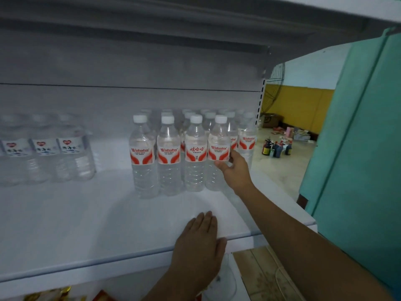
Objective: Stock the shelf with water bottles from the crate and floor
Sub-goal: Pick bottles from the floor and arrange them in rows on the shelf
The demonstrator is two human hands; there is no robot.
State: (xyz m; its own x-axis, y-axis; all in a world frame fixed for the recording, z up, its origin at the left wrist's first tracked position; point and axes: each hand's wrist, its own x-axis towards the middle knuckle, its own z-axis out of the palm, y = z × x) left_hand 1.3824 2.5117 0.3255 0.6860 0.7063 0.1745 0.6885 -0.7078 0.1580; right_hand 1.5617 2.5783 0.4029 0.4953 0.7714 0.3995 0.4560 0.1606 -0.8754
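Several clear water bottles with white caps and red-and-white labels stand in rows on the white shelf [86,213], toward its right end. My right hand [235,168] grips the rightmost front bottle [218,148] at its label, thumb in front, fingers behind. That bottle stands upright on the shelf beside the other front bottles [169,157]. My left hand [200,242] rests flat on the front edge of the shelf, fingers straight, holding nothing.
Other clear bottles with heart labels [43,151] stand at the shelf's left. An upper shelf [195,22] hangs overhead. Right of the rack are a teal panel [358,137], small dark bottles [275,147] on the floor and cardboard boxes [271,120]. Packaged goods show below.
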